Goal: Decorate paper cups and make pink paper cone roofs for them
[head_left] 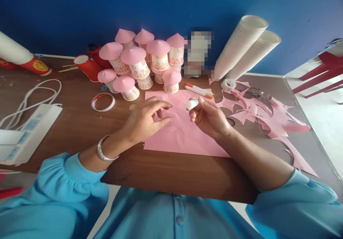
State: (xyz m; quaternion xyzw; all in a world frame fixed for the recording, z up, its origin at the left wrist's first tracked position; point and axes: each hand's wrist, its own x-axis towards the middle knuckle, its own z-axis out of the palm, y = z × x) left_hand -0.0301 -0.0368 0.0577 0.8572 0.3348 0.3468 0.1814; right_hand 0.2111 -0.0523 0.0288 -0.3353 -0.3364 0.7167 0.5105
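A pink paper sheet (187,139) lies on the brown table (80,124) in front of me. My left hand (144,119) rests on it, fingers curled and pinching a curved pink paper piece (171,115). My right hand (206,115) hovers just right of that, fingers closed round a small white glue stick (192,104), its tip pointing left toward the paper piece. A silver bangle sits on my left wrist.
Several paper cups with pink cone roofs (139,65) stand behind the sheet. Two stacks of white cups (246,46) lean at back right. Pink scraps (268,115), scissors (254,93), tape roll (228,84), pens (199,90), a ring (103,102), red cups (87,67) and a power strip (29,132) lie around.
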